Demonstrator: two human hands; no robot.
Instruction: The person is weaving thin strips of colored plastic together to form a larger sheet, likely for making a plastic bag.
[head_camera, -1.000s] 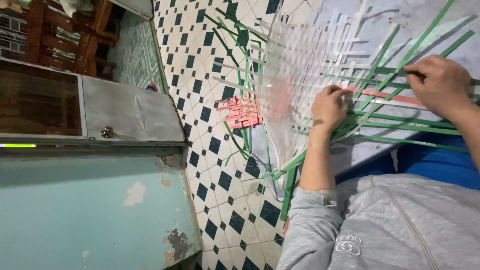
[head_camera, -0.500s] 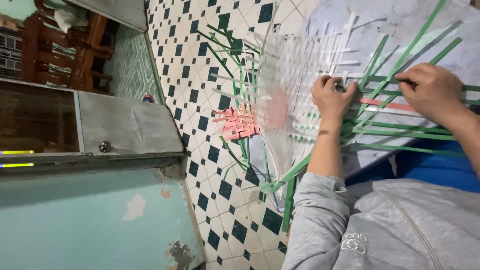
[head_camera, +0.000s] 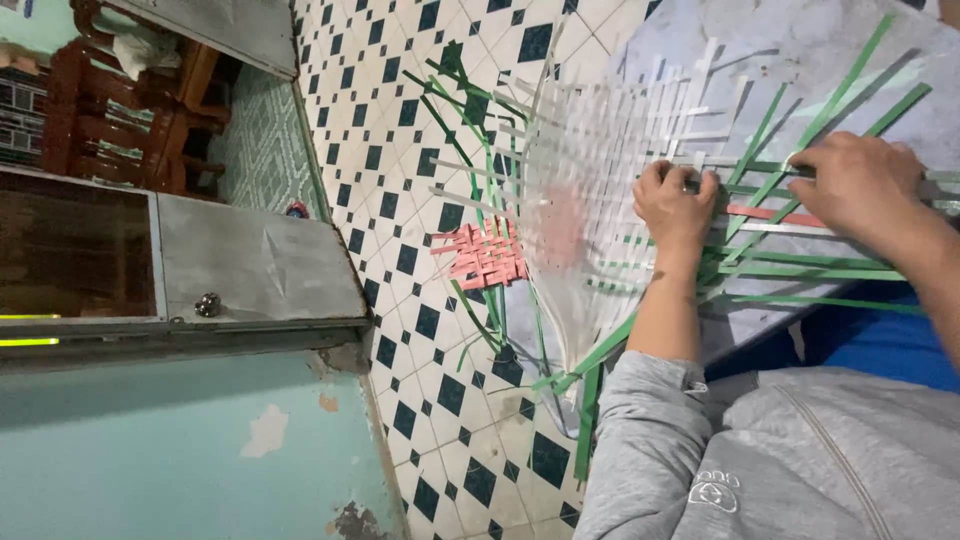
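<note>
**Woven strip mat worked on a grey board over tiled floor**

Woven mat (head_camera: 610, 200) of pale translucent and green strips is spread partly on a grey board (head_camera: 800, 50) and partly over a floor (head_camera: 400, 120) tiled in white with dark diamonds. A small pink woven piece (head_camera: 485, 255) is seen on the tiles just beside the mat. The left hand (head_camera: 678, 205) is curled, fingertips pressed onto the weave at a pale strip. The right hand (head_camera: 850, 185) is half closed, pinching green strips (head_camera: 790, 130) near a red strip (head_camera: 770, 212). A metal-framed door (head_camera: 250, 260) and teal wall (head_camera: 180, 450) border the floor; wooden furniture (head_camera: 120, 110) is seen beyond. Loose strip ends fan out past the board's edge.
</note>
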